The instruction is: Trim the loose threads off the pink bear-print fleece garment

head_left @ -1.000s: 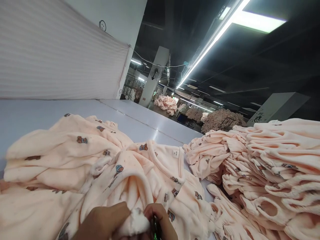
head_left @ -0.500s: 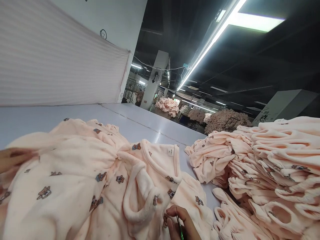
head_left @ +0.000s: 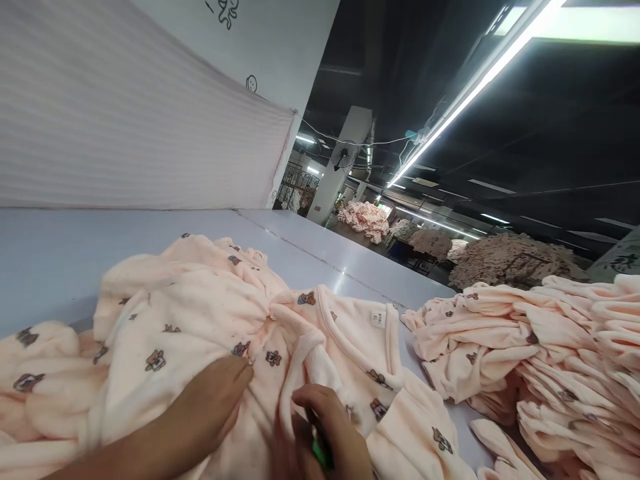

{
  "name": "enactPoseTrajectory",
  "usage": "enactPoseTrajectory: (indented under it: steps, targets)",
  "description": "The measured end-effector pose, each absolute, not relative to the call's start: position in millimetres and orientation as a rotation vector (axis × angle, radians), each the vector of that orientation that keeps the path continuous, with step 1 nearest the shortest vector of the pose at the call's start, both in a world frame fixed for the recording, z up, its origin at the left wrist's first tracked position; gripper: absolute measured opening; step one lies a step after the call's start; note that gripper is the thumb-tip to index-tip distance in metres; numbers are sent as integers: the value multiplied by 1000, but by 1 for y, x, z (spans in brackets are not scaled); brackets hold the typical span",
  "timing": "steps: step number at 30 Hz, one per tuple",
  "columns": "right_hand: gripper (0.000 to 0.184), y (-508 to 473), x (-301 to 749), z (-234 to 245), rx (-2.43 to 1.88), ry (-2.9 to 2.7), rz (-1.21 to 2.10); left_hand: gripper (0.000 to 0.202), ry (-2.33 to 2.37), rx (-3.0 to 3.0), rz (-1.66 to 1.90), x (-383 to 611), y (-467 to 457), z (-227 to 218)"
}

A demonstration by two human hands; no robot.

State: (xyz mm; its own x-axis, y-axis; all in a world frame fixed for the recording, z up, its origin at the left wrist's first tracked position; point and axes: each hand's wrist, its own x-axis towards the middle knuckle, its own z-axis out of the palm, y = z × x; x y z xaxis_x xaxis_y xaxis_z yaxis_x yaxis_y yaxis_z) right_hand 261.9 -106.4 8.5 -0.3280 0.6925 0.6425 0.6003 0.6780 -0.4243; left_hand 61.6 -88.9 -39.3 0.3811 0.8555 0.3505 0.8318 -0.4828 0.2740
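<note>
Left hand (head_left: 210, 407) lies palm-down, fingers spread flat on the peach garment (head_left: 210, 320) crumpled on the worktop (head_left: 60, 253). Right hand (head_left: 325, 433) curls over it, fingers closed round a small green tool (head_left: 320, 453).

Your left hand (head_left: 210, 407) has come back from the far left onto the peach garment (head_left: 210, 320), fingers flat, while your right hand (head_left: 325, 433) has slid up beside it.

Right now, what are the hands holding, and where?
The right hand grips a small green tool, mostly hidden in its fingers. The left hand lies flat on the peach garment, holding nothing.
</note>
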Motion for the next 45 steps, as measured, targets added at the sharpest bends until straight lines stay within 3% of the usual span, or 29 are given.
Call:
enactPoseTrajectory:
  steps: [3,7,11,15,17,19,25,32,45]
  targets:
    - [35,-81,263,-5,-1280,-2272,-19,35,1680,2489,630,11,-70,-50]
    - [37,-59,284,-19,-1633,-2221,-110,39,1805,2365,562,-34,-60,-47]
    - [29,-61,286,-16,-1667,-2197,-97,24,1844,2272,563,1,-61,-35]
    - [16,-68,258,5,-1497,-2173,122,13,1762,2166,688,51,-56,-37]
    - [19,-68,240,13,-1429,-2218,195,12,1755,2070,751,59,-50,-42]
    - [24,-63,223,15,-1459,-2316,153,14,1719,1991,815,56,-45,-47]
    - [11,-37,199,-1,-1611,-2499,-54,22,1582,1830,1000,44,-45,-50]
    - [13,-30,190,-9,-1632,-2625,-110,26,1551,1763,1062,48,-48,-54]
    - [25,-6,205,22,-1906,-2308,-190,26,1613,1843,1004,46,-47,-52]
